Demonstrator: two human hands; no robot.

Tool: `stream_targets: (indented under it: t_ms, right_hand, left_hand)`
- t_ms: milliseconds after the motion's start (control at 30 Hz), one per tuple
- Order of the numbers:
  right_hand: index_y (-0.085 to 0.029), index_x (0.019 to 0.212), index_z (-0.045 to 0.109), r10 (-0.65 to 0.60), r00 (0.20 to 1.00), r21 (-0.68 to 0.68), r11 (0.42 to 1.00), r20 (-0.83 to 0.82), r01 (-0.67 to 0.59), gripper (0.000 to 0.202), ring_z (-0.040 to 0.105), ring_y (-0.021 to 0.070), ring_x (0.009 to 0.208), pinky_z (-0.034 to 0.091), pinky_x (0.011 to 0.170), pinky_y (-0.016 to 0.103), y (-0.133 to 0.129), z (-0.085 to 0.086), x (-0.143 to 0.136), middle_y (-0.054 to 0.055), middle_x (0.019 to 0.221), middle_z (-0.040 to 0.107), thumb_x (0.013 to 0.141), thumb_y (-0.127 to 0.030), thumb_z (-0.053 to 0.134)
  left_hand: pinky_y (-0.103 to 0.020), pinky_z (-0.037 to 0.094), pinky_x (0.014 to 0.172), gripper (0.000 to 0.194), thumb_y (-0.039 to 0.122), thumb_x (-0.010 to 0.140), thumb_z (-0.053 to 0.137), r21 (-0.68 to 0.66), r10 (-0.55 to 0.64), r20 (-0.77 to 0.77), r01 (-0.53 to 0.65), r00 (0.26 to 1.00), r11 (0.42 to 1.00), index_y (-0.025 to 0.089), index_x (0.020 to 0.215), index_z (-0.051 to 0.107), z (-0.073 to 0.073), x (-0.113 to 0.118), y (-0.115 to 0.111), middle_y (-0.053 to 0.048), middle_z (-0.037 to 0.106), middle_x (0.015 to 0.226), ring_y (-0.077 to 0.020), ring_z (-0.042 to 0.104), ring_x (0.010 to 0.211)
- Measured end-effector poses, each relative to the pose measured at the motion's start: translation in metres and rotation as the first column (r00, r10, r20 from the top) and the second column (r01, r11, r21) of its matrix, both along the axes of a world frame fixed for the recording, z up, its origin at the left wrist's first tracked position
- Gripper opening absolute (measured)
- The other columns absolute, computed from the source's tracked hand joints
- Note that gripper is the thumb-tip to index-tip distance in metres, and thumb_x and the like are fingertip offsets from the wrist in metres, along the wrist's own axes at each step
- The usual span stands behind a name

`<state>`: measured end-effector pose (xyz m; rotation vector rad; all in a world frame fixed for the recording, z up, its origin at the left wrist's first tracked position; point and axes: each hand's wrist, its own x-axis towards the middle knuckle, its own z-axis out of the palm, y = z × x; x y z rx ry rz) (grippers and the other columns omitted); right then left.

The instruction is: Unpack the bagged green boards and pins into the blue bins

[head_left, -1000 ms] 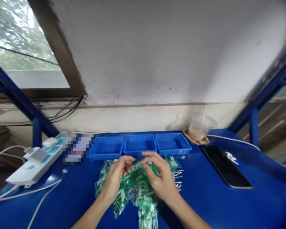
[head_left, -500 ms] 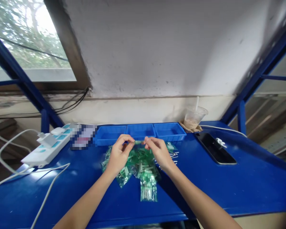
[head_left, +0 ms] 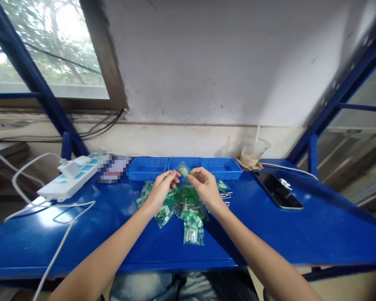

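Both hands meet over the middle of the blue bench (head_left: 269,244), nearer its back edge than its front, around one small clear packet (head_left: 183,168) with pale green contents (too small to make out exactly). The right hand (head_left: 204,186) pinches the packet's right side between thumb and fingers; the left hand (head_left: 161,188) has its fingertips drawn close together at the opposite corner, though whether they grip the film I cannot tell. The packet is raised in front of the middle tray (head_left: 194,162), with the left tray (head_left: 148,174) and right tray (head_left: 224,174) on either side, all three in a row along the back edge. Beneath the hands a heap of green packets (head_left: 188,198) covers the bench's centre, one packet (head_left: 193,235) reaching out toward the front edge. Thin metal pieces (head_left: 226,195) lie just right of the heap. Toward the back left corner sits a white power strip (head_left: 62,187) with a plug (head_left: 69,169) in it; toward the back right corner stand a clear cup (head_left: 252,155) with a straw and, nearer the front, a black phone (head_left: 275,192) with small white items (head_left: 284,184) beside it.
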<state>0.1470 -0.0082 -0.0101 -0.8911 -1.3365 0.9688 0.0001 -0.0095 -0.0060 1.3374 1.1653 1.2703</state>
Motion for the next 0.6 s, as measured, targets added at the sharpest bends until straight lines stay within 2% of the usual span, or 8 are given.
stream_targets:
  t_ms: [67, 133, 200, 267, 367, 433, 533, 600]
  right_hand:
    - [-0.019, 0.078, 0.056, -0.049, 0.993, 0.096, 0.995, 0.106, 0.039, 0.009, 0.056, 0.0147, 0.072, 0.043, 0.060, 0.025, -0.002, -0.001, 0.000, 0.001, 0.077, 0.058, 0.075, -0.028, 0.057]
    - [-0.020, 0.078, 0.059, -0.108, 0.971, 0.207, 0.976, 0.214, 0.063, 0.007, 0.056, 0.0159, 0.078, 0.046, 0.064, 0.026, -0.004, -0.002, 0.000, 0.003, 0.082, 0.059, 0.077, -0.023, 0.052]
    - [-0.020, 0.081, 0.061, -0.160, 0.943, 0.306, 0.950, 0.292, 0.066, 0.013, 0.056, 0.0169, 0.086, 0.047, 0.069, 0.027, -0.005, -0.003, 0.000, 0.005, 0.089, 0.058, 0.077, -0.018, 0.049]
    - [-0.020, 0.083, 0.063, -0.199, 0.920, 0.361, 0.930, 0.336, 0.070, 0.020, 0.054, 0.0181, 0.095, 0.048, 0.074, 0.028, -0.005, -0.005, 0.001, 0.007, 0.097, 0.055, 0.075, -0.013, 0.047]
    - [-0.020, 0.085, 0.066, -0.230, 0.914, 0.325, 0.938, 0.335, 0.117, 0.024, 0.050, 0.0201, 0.103, 0.048, 0.078, 0.030, -0.003, -0.005, 0.004, 0.009, 0.106, 0.048, 0.071, -0.012, 0.048]
    - [-0.019, 0.085, 0.067, -0.206, 0.935, 0.229, 0.963, 0.287, 0.142, 0.021, 0.050, 0.0209, 0.104, 0.048, 0.077, 0.030, -0.002, -0.002, 0.006, 0.009, 0.108, 0.047, 0.071, -0.018, 0.052]
    - [-0.019, 0.076, 0.066, -0.093, 0.979, 0.058, 0.995, 0.180, 0.084, 0.021, 0.053, 0.0190, 0.090, 0.045, 0.071, 0.029, -0.002, 0.005, 0.008, 0.006, 0.092, 0.054, 0.075, -0.036, 0.054]
    - [-0.018, 0.067, 0.062, -0.014, 0.992, -0.011, 1.000, 0.122, 0.016, 0.030, 0.052, 0.0148, 0.069, 0.041, 0.061, 0.026, -0.002, 0.008, 0.008, 0.001, 0.069, 0.054, 0.078, -0.044, 0.052]
  left_hand:
    - [-0.020, 0.029, 0.046, 0.042, 0.054, 0.078, 0.049, -0.099, -0.033, 0.148, 0.048, 0.988, 0.994, 0.014, 0.085, 0.062, 0.003, -0.001, 0.000, -0.002, 0.055, 0.069, -0.0094, 0.047, 0.053]
    - [-0.019, 0.029, 0.045, 0.045, 0.058, 0.076, 0.051, -0.158, -0.050, 0.232, 0.089, 0.971, 0.983, 0.014, 0.081, 0.061, 0.004, -0.001, -0.001, -0.002, 0.056, 0.069, -0.0092, 0.048, 0.053]
    - [-0.019, 0.032, 0.046, 0.039, 0.053, 0.074, 0.057, -0.187, -0.057, 0.279, 0.112, 0.959, 0.976, 0.014, 0.079, 0.058, 0.004, -0.001, 0.000, -0.003, 0.058, 0.071, -0.0096, 0.051, 0.055]
    - [-0.019, 0.035, 0.048, 0.028, 0.042, 0.073, 0.062, -0.153, -0.056, 0.278, 0.102, 0.959, 0.983, 0.015, 0.081, 0.057, 0.003, 0.000, 0.001, -0.003, 0.059, 0.075, -0.0101, 0.053, 0.057]
    - [-0.021, 0.039, 0.052, 0.022, 0.032, 0.076, 0.060, 0.031, -0.025, 0.130, 0.021, 0.991, 0.999, 0.017, 0.092, 0.058, 0.001, 0.001, 0.000, -0.002, 0.059, 0.077, -0.0116, 0.056, 0.062]
    - [-0.023, 0.042, 0.057, 0.022, 0.030, 0.079, 0.056, 0.218, 0.038, -0.053, -0.025, 0.998, 0.976, 0.019, 0.098, 0.058, 0.000, 0.001, -0.001, -0.003, 0.060, 0.082, -0.0133, 0.057, 0.067]
    - [-0.027, 0.045, 0.068, 0.018, 0.026, 0.083, 0.053, 0.496, 0.140, -0.335, 0.048, 0.932, 0.867, 0.021, 0.098, 0.061, -0.001, 0.001, -0.006, -0.005, 0.058, 0.095, -0.0157, 0.056, 0.082]
    - [-0.030, 0.045, 0.076, 0.018, 0.021, 0.083, 0.051, 0.591, 0.189, -0.443, 0.128, 0.876, 0.796, 0.022, 0.096, 0.063, -0.002, 0.002, -0.009, -0.006, 0.055, 0.100, -0.0168, 0.054, 0.090]
